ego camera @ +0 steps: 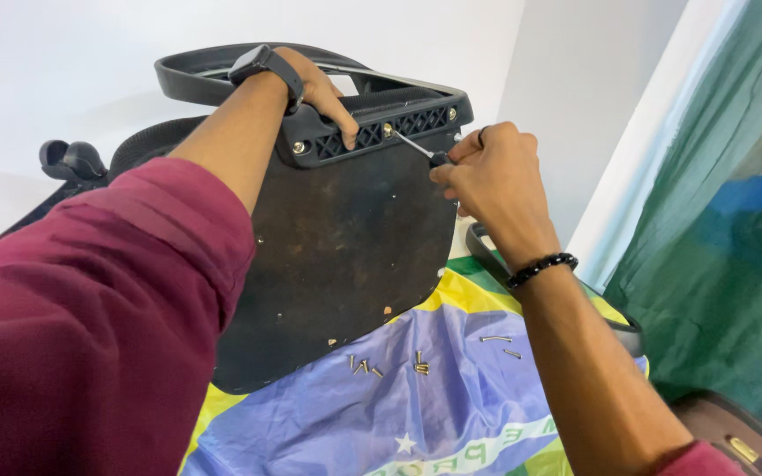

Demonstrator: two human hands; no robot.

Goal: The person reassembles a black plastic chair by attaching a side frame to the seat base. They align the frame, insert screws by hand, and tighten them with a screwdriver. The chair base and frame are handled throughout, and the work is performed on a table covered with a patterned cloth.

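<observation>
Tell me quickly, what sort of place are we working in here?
Probably a room at home used as a makeshift repair spot, not a workshop. A chair seat base is propped over a colourful flag cloth with loose screws scattered on it, plain white walls stand behind, and a green curtain hangs at the right.

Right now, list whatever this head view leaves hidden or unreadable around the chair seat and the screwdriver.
- Screwdriver: handle buried in the right hand; tip type too small to tell.
- Chair seat: upper side faces away; its left edge sits behind the maroon sleeve.
- Left hand: fingertips curl behind the plastic bracket.
- Loose screws: too small to count surely.
</observation>
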